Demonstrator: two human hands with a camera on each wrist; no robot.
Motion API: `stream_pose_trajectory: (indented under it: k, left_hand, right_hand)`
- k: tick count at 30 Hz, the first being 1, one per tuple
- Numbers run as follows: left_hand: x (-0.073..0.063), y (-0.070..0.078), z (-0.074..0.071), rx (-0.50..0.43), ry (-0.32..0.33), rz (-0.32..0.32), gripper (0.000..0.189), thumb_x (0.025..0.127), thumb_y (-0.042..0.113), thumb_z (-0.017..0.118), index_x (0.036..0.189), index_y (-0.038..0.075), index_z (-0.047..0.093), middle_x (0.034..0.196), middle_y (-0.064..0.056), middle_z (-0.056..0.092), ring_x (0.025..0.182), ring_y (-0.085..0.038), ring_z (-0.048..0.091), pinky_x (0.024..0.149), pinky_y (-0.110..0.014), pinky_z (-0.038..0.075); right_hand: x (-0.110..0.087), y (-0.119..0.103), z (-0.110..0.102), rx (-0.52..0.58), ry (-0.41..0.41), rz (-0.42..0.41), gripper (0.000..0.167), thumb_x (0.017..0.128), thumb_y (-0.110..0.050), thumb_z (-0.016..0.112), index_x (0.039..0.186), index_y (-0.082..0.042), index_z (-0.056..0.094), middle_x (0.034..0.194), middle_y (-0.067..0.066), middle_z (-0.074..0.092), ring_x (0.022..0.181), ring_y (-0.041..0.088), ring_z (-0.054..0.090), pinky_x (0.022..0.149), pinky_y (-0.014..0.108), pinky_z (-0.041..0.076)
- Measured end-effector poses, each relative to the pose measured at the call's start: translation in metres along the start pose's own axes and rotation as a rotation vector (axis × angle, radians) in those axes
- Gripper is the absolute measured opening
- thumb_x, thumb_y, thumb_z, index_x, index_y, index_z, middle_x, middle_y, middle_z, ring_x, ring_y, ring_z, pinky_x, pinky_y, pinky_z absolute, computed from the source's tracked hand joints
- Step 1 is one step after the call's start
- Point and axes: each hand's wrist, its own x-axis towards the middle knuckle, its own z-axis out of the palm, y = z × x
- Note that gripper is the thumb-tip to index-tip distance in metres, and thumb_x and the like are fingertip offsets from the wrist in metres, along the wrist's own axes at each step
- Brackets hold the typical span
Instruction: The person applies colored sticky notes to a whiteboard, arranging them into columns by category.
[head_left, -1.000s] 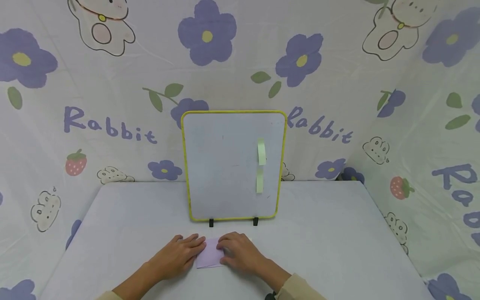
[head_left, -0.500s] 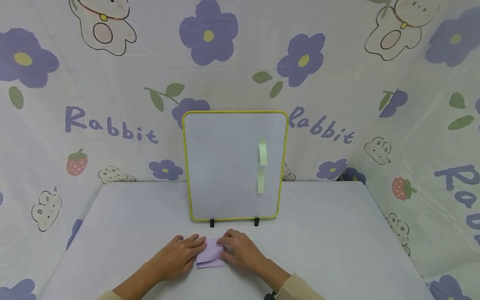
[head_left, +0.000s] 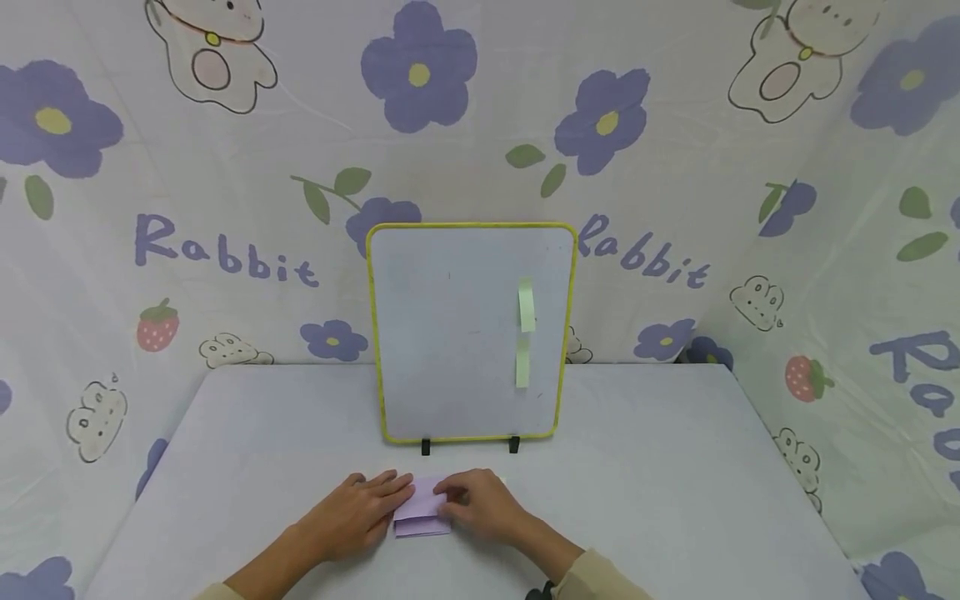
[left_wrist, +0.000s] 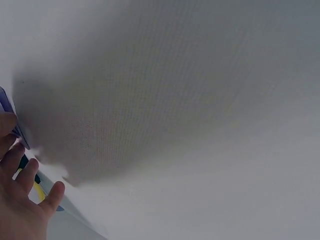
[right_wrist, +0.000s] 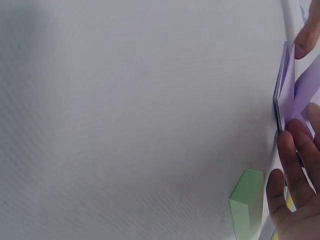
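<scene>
A small pad of purple sticky notes lies on the table in the head view. The near edge of its top sheet is raised; in the right wrist view this lifted sheet bends away from the pad. My left hand presses on the pad's left side with extended fingers, some of them spread in the left wrist view. Over the right side is my right hand, its thumb and forefinger pinching the raised sheet at its right edge. A green sticky-note pad sits just beyond the right hand's outer fingers.
A whiteboard with a yellow frame stands on black feet behind the hands. Two pale green strips stick to its right side. White cloth covers the table, and a patterned curtain hangs behind.
The near edge of the purple top sheet has lifted away from me, baring more of the pad beneath. My right hand shifts slightly; my left hand stays in place.
</scene>
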Motion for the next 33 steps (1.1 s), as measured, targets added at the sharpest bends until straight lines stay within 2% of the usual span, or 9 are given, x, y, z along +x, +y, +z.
stream_pose_trajectory:
  k: [4, 9, 12, 18, 21, 24, 28, 33]
  left_hand:
    - [-0.003, -0.002, -0.001, -0.002, -0.008, -0.013, 0.042, 0.098, 0.018, 0.057, 0.138, 0.007, 0.060, 0.140, -0.007, 0.059, 0.126, -0.027, 0.058, 0.087, -0.048, 0.050]
    - [-0.011, -0.006, -0.004, -0.004, 0.021, -0.008, 0.039, 0.095, 0.017, 0.061, 0.134, 0.008, 0.063, 0.136, -0.007, 0.062, 0.123, -0.025, 0.060, 0.086, -0.046, 0.051]
    - [-0.017, -0.008, -0.005, 0.002, 0.059, 0.018, 0.036, 0.093, 0.016, 0.064, 0.129, 0.009, 0.067, 0.132, -0.007, 0.065, 0.119, -0.025, 0.062, 0.084, -0.045, 0.052]
    - [-0.024, -0.013, -0.002, 0.002, 0.156, 0.095, 0.034, 0.086, 0.015, 0.071, 0.120, 0.015, 0.070, 0.127, -0.008, 0.067, 0.114, -0.025, 0.065, 0.079, -0.042, 0.052]
    - [-0.025, -0.011, -0.002, -0.018, 0.192, 0.099, 0.035, 0.085, 0.011, 0.072, 0.120, 0.015, 0.070, 0.127, -0.008, 0.067, 0.113, -0.024, 0.065, 0.080, -0.041, 0.052]
    - [-0.025, -0.011, 0.000, -0.022, 0.215, 0.093, 0.029, 0.085, 0.010, 0.071, 0.113, 0.015, 0.071, 0.125, -0.008, 0.067, 0.111, -0.022, 0.066, 0.080, -0.039, 0.052]
    - [-0.025, -0.011, 0.000, -0.047, 0.203, 0.071, 0.019, 0.087, 0.012, 0.069, 0.105, 0.017, 0.073, 0.125, -0.007, 0.067, 0.111, -0.020, 0.065, 0.083, -0.039, 0.053]
    - [-0.026, -0.010, 0.002, -0.084, 0.151, 0.076, 0.029, 0.094, 0.016, 0.064, 0.120, 0.023, 0.073, 0.132, -0.008, 0.063, 0.119, -0.021, 0.061, 0.088, -0.040, 0.051]
  right_hand:
    - [0.000, -0.001, 0.000, 0.077, 0.016, 0.018, 0.020, 0.087, -0.009, 0.076, 0.105, -0.002, 0.076, 0.093, 0.004, 0.076, 0.080, 0.001, 0.064, 0.074, 0.021, 0.053]
    - [0.000, -0.001, 0.001, 0.139, 0.038, 0.057, 0.021, 0.088, -0.015, 0.075, 0.105, -0.003, 0.076, 0.090, -0.001, 0.075, 0.077, 0.001, 0.064, 0.072, 0.021, 0.053]
    - [0.001, 0.000, 0.002, 0.160, 0.042, 0.078, 0.021, 0.089, -0.016, 0.075, 0.105, -0.003, 0.076, 0.091, -0.002, 0.074, 0.077, 0.001, 0.065, 0.072, 0.021, 0.053]
    - [0.001, -0.001, 0.003, 0.176, 0.055, 0.060, 0.020, 0.089, -0.014, 0.074, 0.104, -0.001, 0.076, 0.092, 0.003, 0.075, 0.077, 0.004, 0.066, 0.072, 0.021, 0.054]
    - [0.000, -0.002, 0.003, 0.183, 0.056, 0.062, 0.020, 0.089, -0.014, 0.074, 0.104, -0.001, 0.076, 0.092, 0.004, 0.075, 0.078, 0.005, 0.067, 0.072, 0.021, 0.053]
    - [0.000, -0.002, 0.003, 0.206, 0.051, 0.070, 0.020, 0.089, -0.013, 0.074, 0.104, 0.000, 0.076, 0.093, 0.005, 0.075, 0.079, 0.006, 0.068, 0.073, 0.020, 0.053]
    - [-0.001, -0.004, 0.003, 0.217, 0.049, 0.077, 0.020, 0.090, -0.013, 0.074, 0.104, 0.000, 0.075, 0.093, 0.005, 0.075, 0.079, 0.006, 0.068, 0.073, 0.020, 0.053]
    - [-0.001, -0.004, 0.002, 0.190, 0.051, 0.073, 0.021, 0.089, -0.016, 0.074, 0.104, -0.001, 0.076, 0.093, 0.005, 0.075, 0.080, 0.006, 0.068, 0.073, 0.020, 0.053]
